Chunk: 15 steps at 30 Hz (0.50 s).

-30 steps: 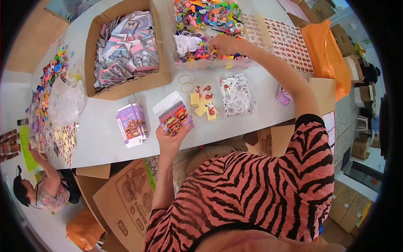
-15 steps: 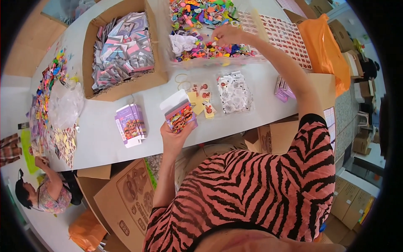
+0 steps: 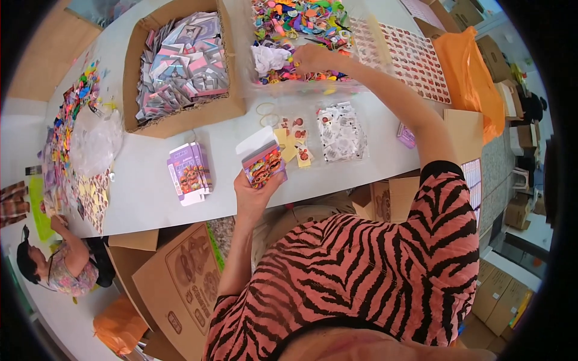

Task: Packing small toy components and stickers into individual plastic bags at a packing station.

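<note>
My left hand (image 3: 253,195) is closed around a small purple printed box (image 3: 265,168) with its white top flap raised, above the table's near edge. My right hand (image 3: 316,60) reaches into a clear plastic bin (image 3: 295,89) full of small colourful plastic trinkets (image 3: 301,17). Its fingers are drawn together among the trinkets beside a crumpled white bundle (image 3: 269,59); what they pinch, if anything, is too small to name. A stack of flat purple boxes (image 3: 191,174) lies left of my left hand. Sticker pieces (image 3: 296,133) and a bag of small white packets (image 3: 341,135) lie to its right.
An open carton (image 3: 180,123) of small silvery packets stands at the back left. Sticker sheets (image 3: 415,60) and an orange bag (image 3: 466,78) lie at the far right. Another person (image 3: 72,259) works at the left beside a trinket pile. Cartons (image 3: 180,289) stand below the table edge.
My right hand has moved slightly left and nearer within the bin, toward the white bundle. My left hand still holds the box. The whole view has shifted a little.
</note>
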Available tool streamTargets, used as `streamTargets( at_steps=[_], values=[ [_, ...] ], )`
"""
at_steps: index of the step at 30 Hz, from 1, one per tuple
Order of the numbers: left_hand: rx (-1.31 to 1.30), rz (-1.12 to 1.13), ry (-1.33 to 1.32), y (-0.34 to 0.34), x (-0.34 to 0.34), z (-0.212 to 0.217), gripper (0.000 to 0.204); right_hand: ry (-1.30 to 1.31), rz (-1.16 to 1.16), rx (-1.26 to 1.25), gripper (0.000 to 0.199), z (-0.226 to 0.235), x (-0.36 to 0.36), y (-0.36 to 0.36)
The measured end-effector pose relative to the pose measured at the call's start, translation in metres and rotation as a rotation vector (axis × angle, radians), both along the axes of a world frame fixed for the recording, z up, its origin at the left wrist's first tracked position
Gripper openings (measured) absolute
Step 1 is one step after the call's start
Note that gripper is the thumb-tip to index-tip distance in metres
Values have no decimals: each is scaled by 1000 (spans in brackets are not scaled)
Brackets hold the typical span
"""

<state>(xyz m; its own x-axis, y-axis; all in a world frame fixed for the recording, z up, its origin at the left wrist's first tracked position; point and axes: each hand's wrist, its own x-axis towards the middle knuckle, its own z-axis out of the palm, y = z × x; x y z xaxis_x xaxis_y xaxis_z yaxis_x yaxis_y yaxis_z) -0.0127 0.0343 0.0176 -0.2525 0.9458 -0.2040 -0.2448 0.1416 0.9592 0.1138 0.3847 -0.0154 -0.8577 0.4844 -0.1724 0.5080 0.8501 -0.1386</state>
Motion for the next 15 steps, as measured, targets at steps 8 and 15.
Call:
streamTargets(
  at_steps=[8,15],
  values=[
    [24,-7,-9,1,4,-8,33,369,-246,-382,21,88,31,-20],
    [91,-48,11,15,8,-10,35,413,-94,-460,13,181,34,-72]
  ],
)
